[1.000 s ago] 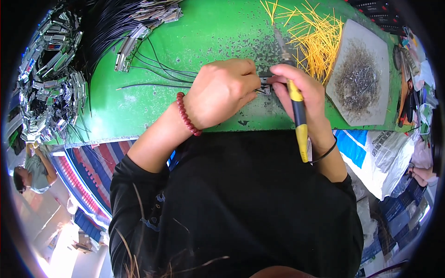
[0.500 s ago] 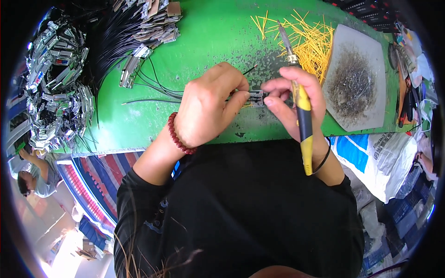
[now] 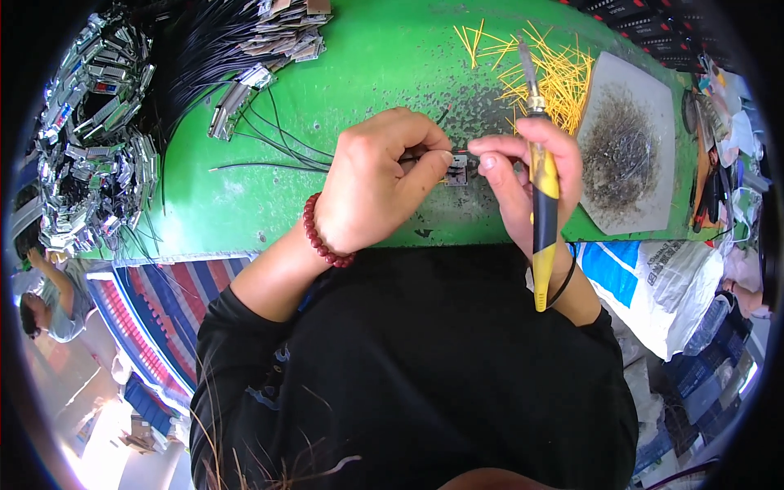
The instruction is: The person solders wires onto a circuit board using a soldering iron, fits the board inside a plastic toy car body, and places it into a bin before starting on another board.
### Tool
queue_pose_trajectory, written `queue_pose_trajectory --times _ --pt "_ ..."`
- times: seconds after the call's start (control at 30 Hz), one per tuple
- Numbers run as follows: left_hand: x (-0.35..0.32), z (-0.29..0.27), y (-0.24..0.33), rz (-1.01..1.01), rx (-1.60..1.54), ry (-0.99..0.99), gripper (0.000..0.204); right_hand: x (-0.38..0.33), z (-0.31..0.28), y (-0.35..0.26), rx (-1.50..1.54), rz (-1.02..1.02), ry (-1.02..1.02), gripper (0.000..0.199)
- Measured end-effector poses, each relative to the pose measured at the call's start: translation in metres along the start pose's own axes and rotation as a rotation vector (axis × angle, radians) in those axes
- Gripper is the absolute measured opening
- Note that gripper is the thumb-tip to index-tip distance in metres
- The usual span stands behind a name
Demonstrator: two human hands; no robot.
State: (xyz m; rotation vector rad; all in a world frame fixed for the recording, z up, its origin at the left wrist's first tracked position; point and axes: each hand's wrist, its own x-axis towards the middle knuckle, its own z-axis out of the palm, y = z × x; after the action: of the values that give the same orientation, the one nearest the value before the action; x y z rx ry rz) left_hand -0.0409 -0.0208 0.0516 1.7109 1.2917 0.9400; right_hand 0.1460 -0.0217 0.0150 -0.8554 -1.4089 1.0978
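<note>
A small silver metal part (image 3: pixel 456 170) is sitting at the near middle of the green table (image 3: pixel 359 73), pinched between the two hands; it is looking like a tiny square connector shell with dark openings, mostly hidden by fingertips, so its finer shape is hard to tell. The left hand (image 3: pixel 377 181) is curling over it from the left, thumb and forefinger closed on the part's left edge; a red bead bracelet (image 3: pixel 320 235) is circling that wrist. The right hand (image 3: pixel 523 175) is pressing its thumb and forefinger together against the part's right side, where a thin reddish wire seems to be meeting it; the same hand is gripping a yellow and black tool (image 3: pixel 541 192) across the palm, its metal tip pointing away from the person and its handle trailing back over the wrist.

Thin black wires (image 3: pixel 269 143) are running from the left hand toward a heap of silver connectors (image 3: pixel 90 155) at the table's left; short yellow wire pieces (image 3: pixel 547 69) are lying scattered just beyond the tool tip; a grey tray of metal scraps (image 3: pixel 625 151) is resting to the right of them; a white plastic bag (image 3: pixel 661 282) is hanging below the table edge.
</note>
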Motion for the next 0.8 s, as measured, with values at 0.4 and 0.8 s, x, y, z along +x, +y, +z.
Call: queue_pose_trajectory --times 0.4,0.8 --pt "-0.007 0.006 -0.004 0.033 0.014 0.024 0.004 0.004 0.004 0.005 -0.077 -0.098 -0.069 0.033" --pt "-0.009 0.01 -0.008 0.253 0.269 0.085 0.005 0.011 -0.002 0.005 -0.24 -0.156 -0.166 0.031"
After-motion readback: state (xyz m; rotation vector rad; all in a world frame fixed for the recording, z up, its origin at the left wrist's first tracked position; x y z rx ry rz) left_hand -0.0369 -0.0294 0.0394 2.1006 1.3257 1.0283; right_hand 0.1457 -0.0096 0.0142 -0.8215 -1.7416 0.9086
